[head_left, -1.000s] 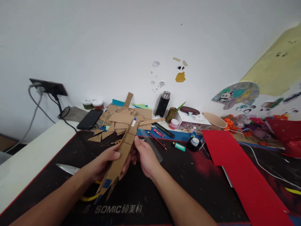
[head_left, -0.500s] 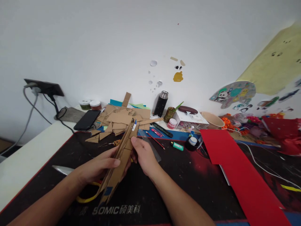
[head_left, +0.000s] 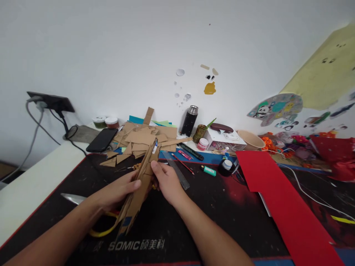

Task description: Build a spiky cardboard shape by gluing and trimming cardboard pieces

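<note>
A long, narrow folded cardboard piece (head_left: pixel 138 197) is held up at a slant over the black mat, its layered edges facing left. My left hand (head_left: pixel 122 190) is closed around its left side, thumb on top. Farther up, my right hand (head_left: pixel 163 179) pinches the right edge between thumb and fingers; those fingertips are partly hidden. Near the far end of the cardboard a small white and blue object (head_left: pixel 155 148) shows; its kind is unclear. Under my left forearm lie scissors (head_left: pixel 104 232) with yellow handles, the blade pointing left.
Cardboard scraps (head_left: pixel 141 136) are heaped behind my hands, beside a black phone (head_left: pixel 101 140). A ruler (head_left: pixel 177 171), a red pencil (head_left: pixel 183 163), a utility knife (head_left: pixel 190 151) and a green-labelled lighter (head_left: pixel 208 170) lie right of them. A black thermos (head_left: pixel 189 122) stands behind. Red paper (head_left: pixel 277 199) covers the right side.
The cardboard's far end has shifted slightly left, and my right hand has moved a little left with it. Both hands keep their hold.
</note>
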A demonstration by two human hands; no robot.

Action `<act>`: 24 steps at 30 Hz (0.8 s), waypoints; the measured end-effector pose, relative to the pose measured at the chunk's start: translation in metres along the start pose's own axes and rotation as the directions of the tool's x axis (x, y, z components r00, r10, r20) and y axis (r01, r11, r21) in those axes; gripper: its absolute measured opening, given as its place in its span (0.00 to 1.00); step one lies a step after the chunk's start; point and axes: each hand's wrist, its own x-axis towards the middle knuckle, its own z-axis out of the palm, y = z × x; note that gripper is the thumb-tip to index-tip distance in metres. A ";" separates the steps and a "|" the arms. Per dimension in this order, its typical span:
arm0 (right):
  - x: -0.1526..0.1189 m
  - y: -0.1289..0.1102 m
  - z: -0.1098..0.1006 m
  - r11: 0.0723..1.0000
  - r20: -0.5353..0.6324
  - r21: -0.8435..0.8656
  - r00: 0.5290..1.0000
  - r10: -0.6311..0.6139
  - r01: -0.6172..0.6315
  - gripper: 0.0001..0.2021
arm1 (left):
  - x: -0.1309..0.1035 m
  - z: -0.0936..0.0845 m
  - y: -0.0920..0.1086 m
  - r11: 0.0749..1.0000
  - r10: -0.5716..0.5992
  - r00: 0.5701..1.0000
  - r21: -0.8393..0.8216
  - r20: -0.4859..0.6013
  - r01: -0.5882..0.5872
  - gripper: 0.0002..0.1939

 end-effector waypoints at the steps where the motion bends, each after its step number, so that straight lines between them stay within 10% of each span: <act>1: -0.001 -0.001 0.000 1.000 0.004 -0.013 1.000 -0.013 0.013 0.35 | 0.000 0.001 0.001 1.000 -0.015 0.999 0.010 -0.028 0.015 0.42; 24: -0.002 -0.003 0.001 0.992 0.032 0.094 0.996 0.083 -0.085 0.34 | 0.001 0.002 0.004 0.990 0.061 0.998 -0.130 0.010 -0.059 0.24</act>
